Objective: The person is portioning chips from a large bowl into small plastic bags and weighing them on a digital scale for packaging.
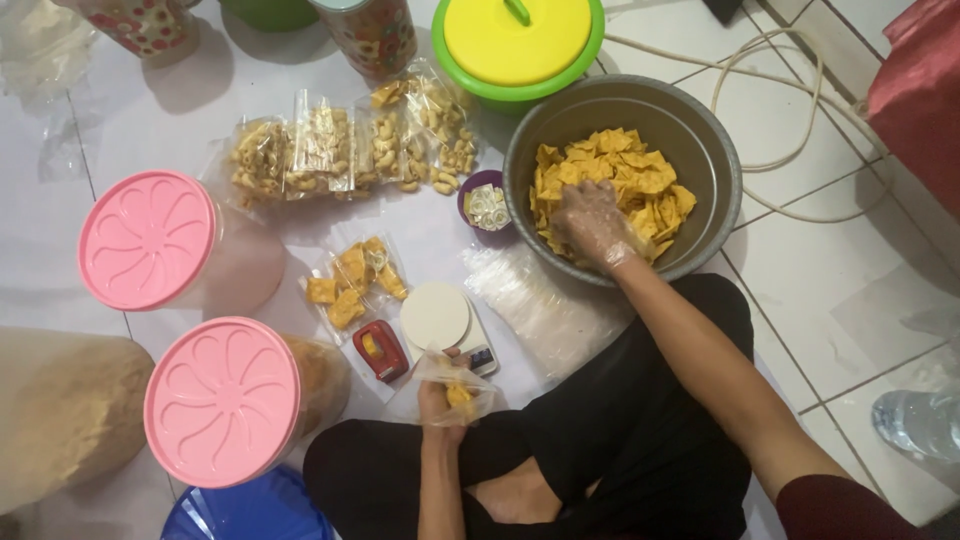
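Yellow, brittle chips (640, 180) are being gathered in the grey metal bowl (700, 130) at far right by the plastic-gloved right hand (592, 222), closed loosely over them. A thin, limp plastic bag (450, 385), likely best held at its rim, is being pinched open by the left hand (440, 402), near the small scale (440, 318).

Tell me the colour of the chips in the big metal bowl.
Yellow-orange chips, seen clearly in the head view.

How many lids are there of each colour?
Pink lids: 2
Yellow lid: 1
Blue lid: 1
Total: 4
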